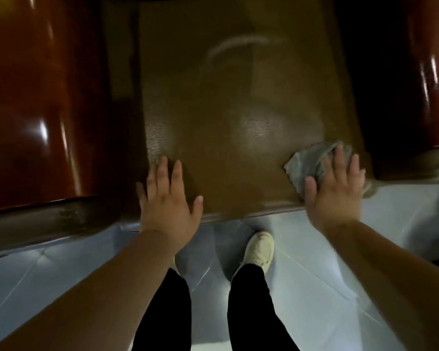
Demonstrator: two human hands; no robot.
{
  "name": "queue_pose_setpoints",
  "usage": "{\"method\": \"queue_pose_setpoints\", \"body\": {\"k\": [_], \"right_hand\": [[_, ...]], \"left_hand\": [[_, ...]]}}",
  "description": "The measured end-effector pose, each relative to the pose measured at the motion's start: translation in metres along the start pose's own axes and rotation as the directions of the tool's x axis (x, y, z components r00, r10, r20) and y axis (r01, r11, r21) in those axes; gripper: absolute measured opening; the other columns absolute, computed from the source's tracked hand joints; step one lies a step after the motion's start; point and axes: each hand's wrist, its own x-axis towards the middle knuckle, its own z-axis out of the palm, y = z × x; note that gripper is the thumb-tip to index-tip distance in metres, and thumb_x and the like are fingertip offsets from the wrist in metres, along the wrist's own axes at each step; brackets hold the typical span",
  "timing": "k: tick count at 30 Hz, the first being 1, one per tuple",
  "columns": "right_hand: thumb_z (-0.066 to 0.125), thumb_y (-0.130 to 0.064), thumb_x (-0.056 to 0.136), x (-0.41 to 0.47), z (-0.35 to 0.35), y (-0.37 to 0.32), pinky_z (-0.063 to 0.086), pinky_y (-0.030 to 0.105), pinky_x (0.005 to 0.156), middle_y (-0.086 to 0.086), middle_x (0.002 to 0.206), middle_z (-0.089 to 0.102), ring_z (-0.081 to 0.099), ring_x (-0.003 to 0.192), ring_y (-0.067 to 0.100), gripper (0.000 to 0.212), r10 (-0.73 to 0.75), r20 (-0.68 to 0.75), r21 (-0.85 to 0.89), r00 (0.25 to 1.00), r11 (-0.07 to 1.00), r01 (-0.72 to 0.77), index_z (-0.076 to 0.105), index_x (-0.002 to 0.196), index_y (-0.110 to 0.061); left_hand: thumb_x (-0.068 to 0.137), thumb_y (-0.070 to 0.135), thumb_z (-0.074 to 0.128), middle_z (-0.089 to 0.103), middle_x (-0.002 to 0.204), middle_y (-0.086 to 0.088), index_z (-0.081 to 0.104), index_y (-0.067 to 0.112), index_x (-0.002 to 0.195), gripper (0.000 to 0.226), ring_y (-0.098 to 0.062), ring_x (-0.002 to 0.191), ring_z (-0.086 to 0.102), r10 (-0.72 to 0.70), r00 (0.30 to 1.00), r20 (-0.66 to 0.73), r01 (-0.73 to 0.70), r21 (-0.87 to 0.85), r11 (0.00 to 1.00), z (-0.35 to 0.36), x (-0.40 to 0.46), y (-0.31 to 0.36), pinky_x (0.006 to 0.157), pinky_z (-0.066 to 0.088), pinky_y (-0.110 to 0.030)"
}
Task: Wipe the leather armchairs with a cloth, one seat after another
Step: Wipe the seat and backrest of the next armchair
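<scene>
Her right hand (333, 188) lay flat, fingers straight, pressing the cloth (312, 163) onto the seat's (233, 127) front right corner; unwiped leather stretched leftward toward her open, empty left hand (166, 198).

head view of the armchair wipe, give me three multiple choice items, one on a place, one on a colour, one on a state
1. Where on the seat does the cloth lie?
A. front right corner
B. back left corner
C. centre

2. What colour is the cloth?
A. red
B. grey
C. yellow

3. How is the left hand held?
A. clenched in a fist
B. pinching the cloth
C. fingers spread flat at the seat's front left

Answers:
1 A, it sits under the right hand at the front right corner.
2 B, it looks grey against the brown leather.
3 C, its fingers are straight and hold nothing.
</scene>
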Motion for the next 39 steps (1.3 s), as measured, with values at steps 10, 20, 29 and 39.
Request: {"method": "queue_pose_setpoints", "body": {"k": [10,20,29,39], "right_hand": [[0.064,-0.027,0.089,-0.064,0.056,-0.095,0.003,0.054,0.129,0.0,0.175,0.0,-0.005,0.159,0.036,0.078,-0.72,-0.019,-0.042,0.693,0.693,0.719,0.033,0.159,-0.032],[0.05,-0.025,0.107,0.008,-0.055,-0.003,0.039,0.044,0.12,-0.008,0.172,0.013,0.026,0.155,0.026,0.063,-0.325,0.275,0.061,0.905,0.945,0.321,0.022,0.164,-0.031],[0.049,-0.027,0.108,-0.047,-0.243,-0.03,0.053,0.035,0.099,0.001,0.111,0.064,0.064,0.103,0.018,0.026,-0.242,0.381,0.283,0.892,0.949,0.137,0.059,0.131,-0.022],[0.045,-0.036,0.109,-0.064,-0.4,-0.08,0.06,0.04,0.086,0.003,0.104,0.07,0.069,0.093,0.02,0.022,-0.35,0.245,0.28,0.904,0.918,0.28,0.057,0.122,-0.022]], "left_hand": [[0.102,0.048,0.049,-0.006,0.177,-0.005,0.005,0.025,0.169,0.083,-0.025,0.163,-0.006,0.075,0.997,0.023,-0.075,0.011,0.997,-0.001,-0.013,-0.016,0.129,0.019,-0.056],[0.109,0.045,0.044,0.004,0.176,0.002,0.018,0.029,0.167,0.066,-0.025,0.161,0.015,-0.082,0.971,0.226,0.113,-0.129,0.985,-0.054,-0.024,0.024,0.122,0.034,-0.048],[0.109,0.056,0.034,0.032,0.169,-0.004,0.01,0.029,0.168,0.069,-0.026,0.151,0.038,0.136,0.964,0.227,-0.139,-0.004,0.99,-0.236,-0.07,0.076,0.12,0.039,-0.046],[0.11,0.059,0.032,0.033,0.17,-0.001,0.021,0.03,0.167,0.065,-0.024,0.155,0.033,0.114,0.993,-0.012,-0.114,-0.242,0.964,-0.402,-0.105,0.097,0.124,0.033,-0.045]]}}
